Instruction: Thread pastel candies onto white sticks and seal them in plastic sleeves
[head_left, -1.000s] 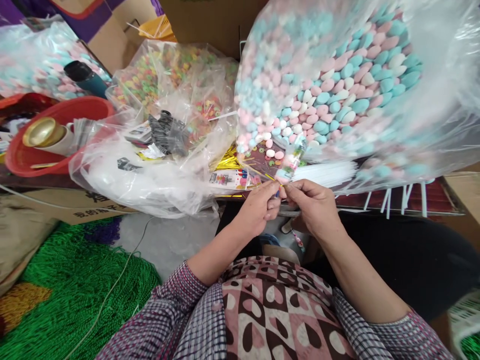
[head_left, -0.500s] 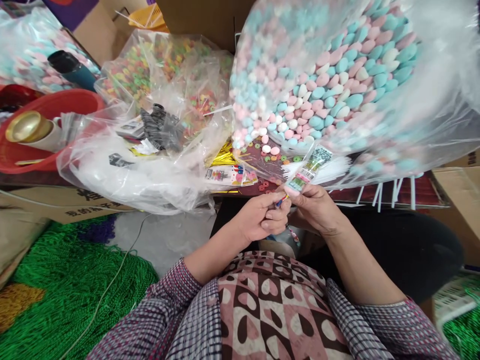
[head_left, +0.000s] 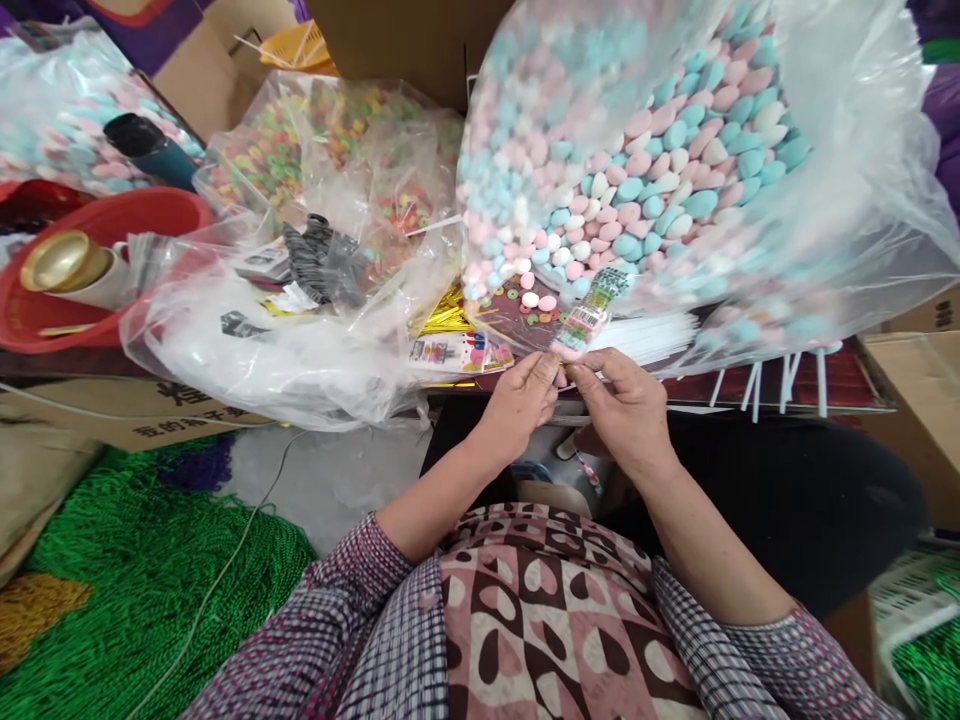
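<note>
A small clear printed packet (head_left: 589, 312) with a barcode and a pink sweet at its lower end stands tilted above my fingertips. My left hand (head_left: 519, 405) pinches the packet's near end with thumb and fingers. On the other side, my right hand (head_left: 627, 405) is closed at that same end, thumb against fingertips. A thin tie seems to be between the fingers, mostly hidden. Just beyond lie loose pink and white egg-shaped sweets (head_left: 538, 301) and a stack of white sticks (head_left: 652, 338).
A big clear bag of pastel sweets (head_left: 660, 215) covers the table's right. Leftward are a bag of ring sweets (head_left: 300, 130), gold twist ties (head_left: 448, 312), printed cards (head_left: 457, 352) and a red basin (head_left: 169, 207). White sticks (head_left: 755, 390) overhang the front edge. Green strands (head_left: 150, 560) cover the floor.
Both hands have moved slightly away from my body with the packet, which has shifted left. My fingertips have drawn together at its near end, and my left fingers have curled less.
</note>
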